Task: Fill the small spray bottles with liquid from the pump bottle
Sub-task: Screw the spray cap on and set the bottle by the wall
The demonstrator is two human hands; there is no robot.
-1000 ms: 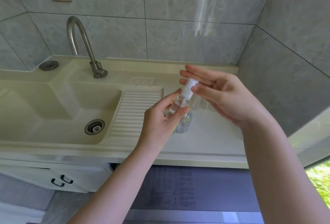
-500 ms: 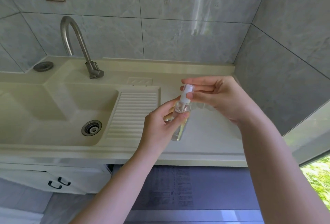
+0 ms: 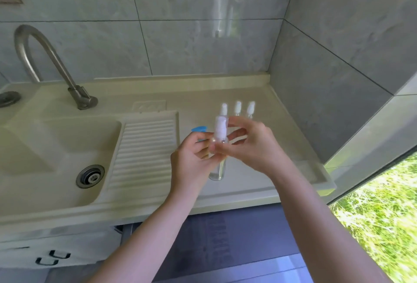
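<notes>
The left hand (image 3: 191,158) curls its fingers (image 3: 204,150) round the middle of a clear bottle (image 3: 217,167), held upright just over the counter (image 3: 243,183). The right hand (image 3: 252,147) pinches the bottle's neck, just under the white spray cap (image 3: 220,127), which sits on top; whether it is fully tightened is too blurred to tell. I cannot tell how much liquid the bottle holds. Beyond the fingers, three more capped bottles (image 3: 237,109) stand in a row on the counter. A blue thing (image 3: 199,129), perhaps the pump top, peeks out behind the left fingers. By my reading, this bottle is at the capping step and most of the filling is probably done. Well to the left lie the sink (image 3: 56,147) and tap (image 3: 45,57).
</notes>
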